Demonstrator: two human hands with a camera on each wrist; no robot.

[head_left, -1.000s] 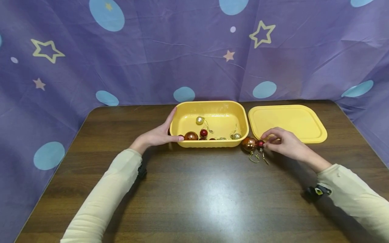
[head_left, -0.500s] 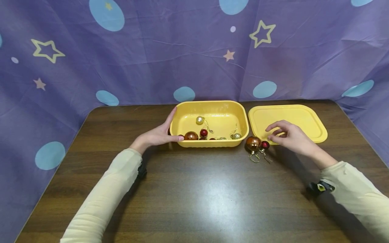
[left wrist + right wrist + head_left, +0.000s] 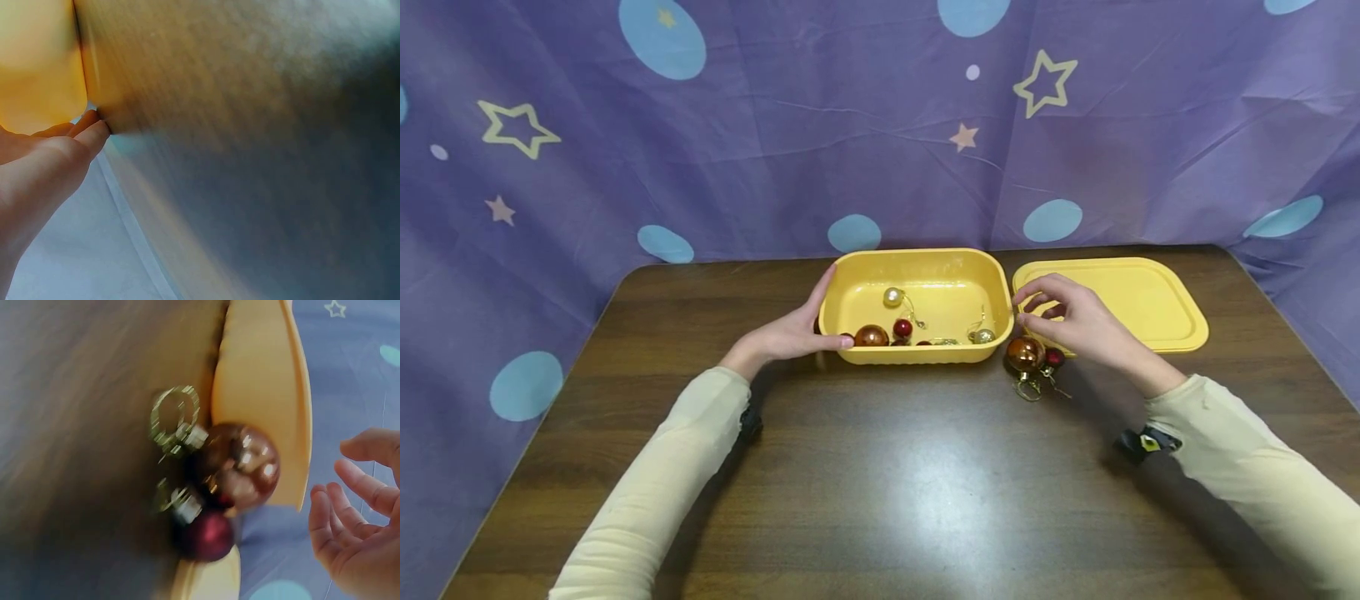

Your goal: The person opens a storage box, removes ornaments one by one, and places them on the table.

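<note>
A yellow tub (image 3: pixel 917 357) stands mid-table with several small ornament balls in it, among them a gold ball (image 3: pixel 892 296) and a red ball (image 3: pixel 902 327). My left hand (image 3: pixel 790 335) rests against the tub's left end, thumb along the front wall and fingers straight; in the left wrist view its fingertips (image 3: pixel 94 128) touch the tub (image 3: pixel 37 62). Right of the tub a copper ball (image 3: pixel 1025 353) (image 3: pixel 240 465) and a small red ball (image 3: pixel 1055 357) (image 3: pixel 206 534) lie on the table. My right hand (image 3: pixel 1063 321) (image 3: pixel 362 531) hovers just behind them, fingers loosely bent, holding nothing.
The tub's yellow lid (image 3: pixel 1138 300) lies flat at the right, partly under my right hand. A purple cloth with stars and dots (image 3: pixel 880 125) hangs behind the dark wooden table (image 3: pixel 880 483). Gold hooks (image 3: pixel 1028 387) stick out from the two loose balls towards me.
My right hand let go of the small red ball and moved back and left over the lid's edge. The two loose balls shifted slightly right. The left hand stayed put.
</note>
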